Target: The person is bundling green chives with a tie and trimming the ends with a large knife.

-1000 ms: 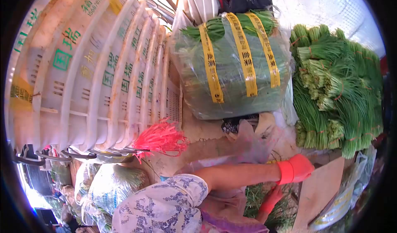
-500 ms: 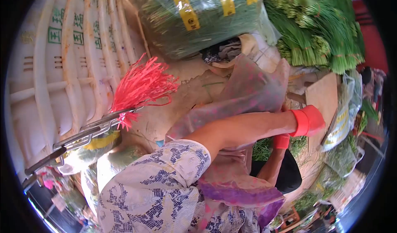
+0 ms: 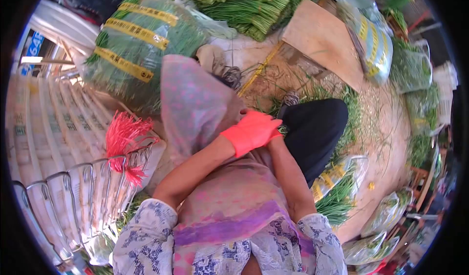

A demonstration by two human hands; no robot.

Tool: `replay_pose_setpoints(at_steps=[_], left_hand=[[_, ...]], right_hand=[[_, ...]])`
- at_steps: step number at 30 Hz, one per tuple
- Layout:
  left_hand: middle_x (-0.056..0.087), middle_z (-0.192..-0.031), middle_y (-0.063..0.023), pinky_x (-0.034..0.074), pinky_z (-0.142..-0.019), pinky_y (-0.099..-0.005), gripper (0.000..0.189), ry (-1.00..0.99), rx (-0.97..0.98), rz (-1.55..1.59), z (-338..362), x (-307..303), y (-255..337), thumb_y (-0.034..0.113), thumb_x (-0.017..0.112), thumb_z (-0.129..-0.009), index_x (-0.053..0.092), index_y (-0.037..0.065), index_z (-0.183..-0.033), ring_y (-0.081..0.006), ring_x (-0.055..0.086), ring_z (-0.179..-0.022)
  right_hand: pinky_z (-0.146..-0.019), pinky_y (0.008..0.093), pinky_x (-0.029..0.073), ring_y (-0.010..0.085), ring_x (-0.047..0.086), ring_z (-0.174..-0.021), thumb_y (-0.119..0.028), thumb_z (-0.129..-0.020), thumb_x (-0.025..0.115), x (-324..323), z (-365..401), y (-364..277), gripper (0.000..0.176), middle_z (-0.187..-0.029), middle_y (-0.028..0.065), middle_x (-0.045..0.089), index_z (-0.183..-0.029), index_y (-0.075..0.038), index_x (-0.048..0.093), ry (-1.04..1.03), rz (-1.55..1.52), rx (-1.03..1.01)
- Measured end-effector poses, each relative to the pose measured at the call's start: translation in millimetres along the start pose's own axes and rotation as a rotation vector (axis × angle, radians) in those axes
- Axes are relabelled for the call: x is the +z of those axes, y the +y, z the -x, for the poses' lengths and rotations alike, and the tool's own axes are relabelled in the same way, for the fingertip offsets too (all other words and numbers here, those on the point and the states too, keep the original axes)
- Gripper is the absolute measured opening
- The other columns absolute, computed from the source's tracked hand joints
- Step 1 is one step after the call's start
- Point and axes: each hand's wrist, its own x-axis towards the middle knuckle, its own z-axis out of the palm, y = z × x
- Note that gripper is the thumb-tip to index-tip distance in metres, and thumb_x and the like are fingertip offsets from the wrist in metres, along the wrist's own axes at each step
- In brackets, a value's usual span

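Note:
My left hand (image 3: 250,132), in an orange rubber glove, lies across my lap with its fingers bent over my right hand. Whether they pinch the other glove or something small is hidden. Of my right hand (image 3: 276,134), only a strip of orange glove shows beneath the left one, so its fingers are out of sight. Both hands rest by the edge of a pinkish spotted apron (image 3: 198,104) and beside my dark-clad knee (image 3: 317,128).
A bunch of red plastic ties (image 3: 124,137) hangs on a metal rack (image 3: 68,177) at left. Behind it is a bagged bale of greens (image 3: 141,45). Bundled green stalks (image 3: 254,9) and a board (image 3: 322,38) lie ahead. Bagged greens (image 3: 337,192) sit at right.
My view has swung to face my lap. The left arm, earlier stretched to the right, is now bent, and both gloved hands meet over the apron.

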Motion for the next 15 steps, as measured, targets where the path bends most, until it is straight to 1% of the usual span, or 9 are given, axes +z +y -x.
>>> replay_pose_setpoints(at_steps=[3, 4, 5, 7, 9, 10, 11, 13, 15], left_hand=[[0.065, -0.084, -0.0166, 0.05, -0.068, -0.0464, 0.041, -0.156, 0.261, 0.057, 42, -165, 42, 0.02, 0.059, -0.08, 0.061, 0.009, -0.119, -0.0376, 0.064, -0.079], [0.066, -0.11, -0.01, 0.051, -0.085, -0.049, 0.037, -0.34, 0.222, -0.032, 41, -183, 53, 0.017, 0.05, -0.09, 0.055, 0.012, -0.127, -0.0318, 0.066, -0.098], [0.066, -0.11, -0.01, 0.051, -0.085, -0.049, 0.037, -0.334, 0.211, -0.033, 41, -181, 57, 0.017, 0.05, -0.09, 0.055, 0.012, -0.127, -0.0318, 0.066, -0.098], [0.065, -0.082, -0.0138, 0.049, -0.064, -0.0473, 0.044, -0.009, 0.279, -0.022, 48, -177, 63, 0.02, 0.059, -0.078, 0.06, 0.008, -0.12, -0.0353, 0.065, -0.077], [0.065, -0.083, -0.0133, 0.049, -0.062, -0.0479, 0.045, 0.077, 0.309, -0.082, 52, -158, 61, 0.021, 0.059, -0.078, 0.06, 0.008, -0.121, -0.0349, 0.065, -0.077], [0.065, -0.084, -0.0128, 0.049, -0.06, -0.0485, 0.046, 0.162, 0.348, -0.142, 56, -150, 62, 0.021, 0.059, -0.078, 0.059, 0.008, -0.122, -0.0344, 0.065, -0.077], [0.065, -0.084, -0.0128, 0.049, -0.06, -0.0485, 0.046, 0.172, 0.322, -0.134, 59, -150, 63, 0.021, 0.059, -0.078, 0.059, 0.008, -0.122, -0.0344, 0.065, -0.077], [0.066, -0.087, -0.0121, 0.049, -0.06, -0.049, 0.046, 0.069, 0.258, -0.104, 67, -162, 57, 0.021, 0.06, -0.078, 0.06, 0.01, -0.123, -0.0349, 0.065, -0.076], [0.066, -0.088, -0.0125, 0.05, -0.062, -0.0488, 0.045, 0.062, 0.192, -0.011, 72, -167, 47, 0.022, 0.061, -0.078, 0.061, 0.01, -0.121, -0.0353, 0.066, -0.076]], right_hand=[[-0.107, 0.0405, 0.035, 0.0274, 0.051, -0.125, -0.027, -0.096, 0.055, -23, 24, -36, 0.043, -0.134, 0.0099, 0.056, -0.135, -0.009, 0.05, -0.086, 0.116, 0.098], [-0.108, 0.0405, 0.035, 0.0276, 0.051, -0.125, -0.028, -0.096, 0.054, -28, 27, -46, 0.043, -0.134, 0.0098, 0.055, -0.135, -0.01, 0.05, -0.114, 0.155, 0.12], [-0.108, 0.0405, 0.035, 0.0278, 0.05, -0.125, -0.028, -0.096, 0.054, -33, 31, -54, 0.042, -0.134, 0.0096, 0.055, -0.135, -0.01, 0.05, -0.137, 0.179, 0.136], [-0.108, 0.0404, 0.034, 0.0281, 0.05, -0.125, -0.029, -0.097, 0.053, -39, 35, -67, 0.042, -0.134, 0.0093, 0.055, -0.135, -0.011, 0.05, -0.173, 0.211, 0.16], [-0.108, 0.0404, 0.034, 0.0283, 0.049, -0.125, -0.029, -0.097, 0.052, -29, 27, -70, 0.041, -0.134, 0.0092, 0.055, -0.135, -0.011, 0.05, -0.21, 0.234, 0.158], [-0.108, 0.0389, 0.034, 0.0285, 0.049, -0.126, -0.03, -0.097, 0.051, -9, 14, -50, 0.041, -0.134, 0.0103, 0.055, -0.134, -0.013, 0.051, -0.238, 0.112, 0.094], [-0.108, 0.0374, 0.034, 0.0286, 0.048, -0.127, -0.031, -0.096, 0.05, 7, 2, -33, 0.04, -0.135, 0.0115, 0.054, -0.133, -0.014, 0.052, -0.266, -0.006, 0.025], [-0.108, 0.0367, 0.033, 0.028, 0.048, -0.128, -0.032, -0.096, 0.05, 31, -12, -11, 0.04, -0.134, 0.0121, 0.054, -0.132, -0.014, 0.053, -0.33, -0.177, -0.077], [-0.108, 0.036, 0.033, 0.0273, 0.048, -0.128, -0.032, -0.096, 0.051, 51, -21, 11, 0.04, -0.133, 0.0128, 0.055, -0.131, -0.013, 0.054, -0.407, -0.481, -0.082]])
